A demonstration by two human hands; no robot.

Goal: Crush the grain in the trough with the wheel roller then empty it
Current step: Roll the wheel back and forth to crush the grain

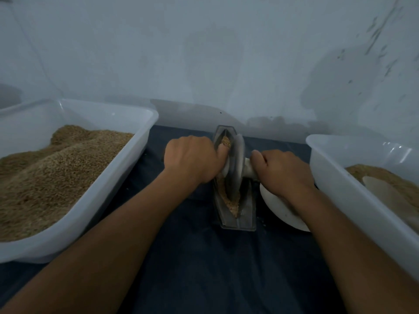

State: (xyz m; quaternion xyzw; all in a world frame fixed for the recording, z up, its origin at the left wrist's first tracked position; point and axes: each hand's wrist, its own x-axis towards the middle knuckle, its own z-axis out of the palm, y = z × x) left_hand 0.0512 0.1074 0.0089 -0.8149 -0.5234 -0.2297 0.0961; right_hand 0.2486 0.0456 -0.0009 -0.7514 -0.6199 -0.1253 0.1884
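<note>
A narrow grey boat-shaped trough (pixel 247 219) lies lengthwise on the dark cloth in front of me. Brown grain (pixel 226 196) fills its groove. The pale wheel roller (pixel 237 164) stands upright in the groove near the trough's middle, blurred by motion. My left hand (pixel 192 159) grips the roller's handle on the left side. My right hand (pixel 283 171) grips the handle (pixel 248 168) on the right side. The left handle is hidden inside my fist.
A large white tub (pixel 118 173) heaped with brown grain sits at the left. Another white tub (pixel 353 200) with grain stands at the right. A white bowl (pixel 278 209) lies under my right wrist beside the trough. A pale wall rises close behind.
</note>
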